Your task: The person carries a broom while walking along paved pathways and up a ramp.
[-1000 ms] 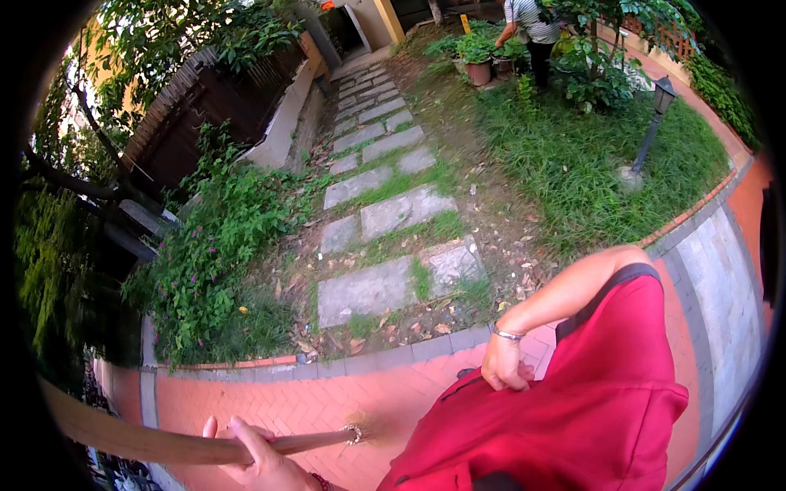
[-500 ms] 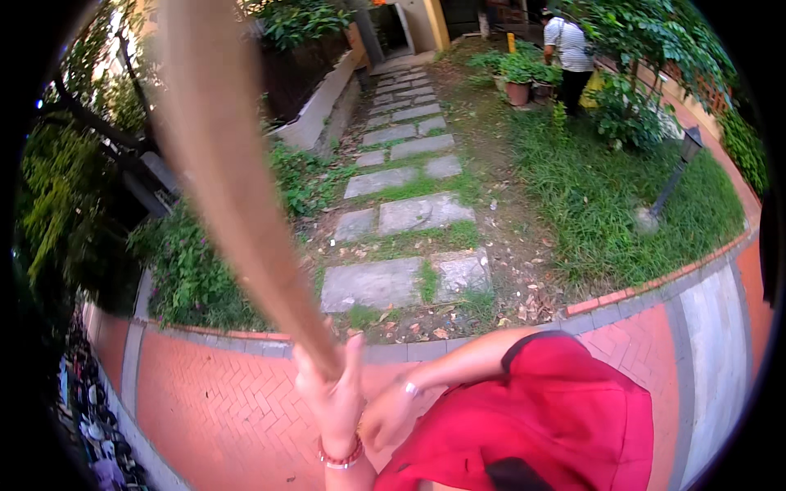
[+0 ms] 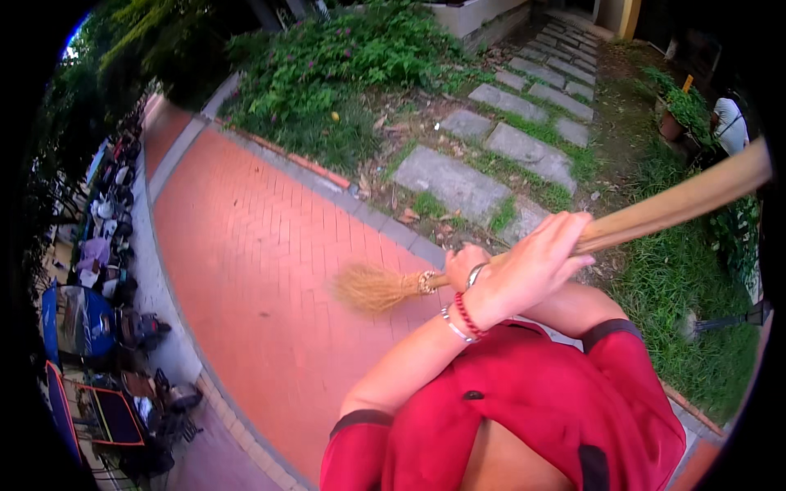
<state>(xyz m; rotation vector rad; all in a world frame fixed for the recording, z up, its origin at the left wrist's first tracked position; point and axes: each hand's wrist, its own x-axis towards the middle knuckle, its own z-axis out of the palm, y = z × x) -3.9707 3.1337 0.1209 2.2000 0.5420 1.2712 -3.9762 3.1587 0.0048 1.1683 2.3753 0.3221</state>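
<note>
A straw broom with a thick wooden handle (image 3: 679, 199) slants across me, its handle rising to the right and its bristles (image 3: 372, 289) down over the red brick paving at the left. My left hand (image 3: 536, 266), with a red bead bracelet and a silver band at its wrist, lies closed around the middle of the handle. Lower down, just above the woven binding of the bristles, my right hand (image 3: 465, 263) grips the handle; part of it is hidden behind my left hand and wrist. My forearms cross, the left one in front. The bristles are a little blurred.
Stone slabs (image 3: 454, 178) lead away through soil and grass, with dry leaves between them. A brick-and-stone kerb (image 3: 327, 173) edges the red paving (image 3: 254, 278). Scooters (image 3: 123, 237) line the left side. A person in a light top (image 3: 729, 127) is near potted plants (image 3: 673, 123); a lamp post (image 3: 729, 322) leans rightward.
My view has turned left. The broom handle swung from upright at the left to slanting up rightward, and the bristles came into view. Both hands stay on the broom.
</note>
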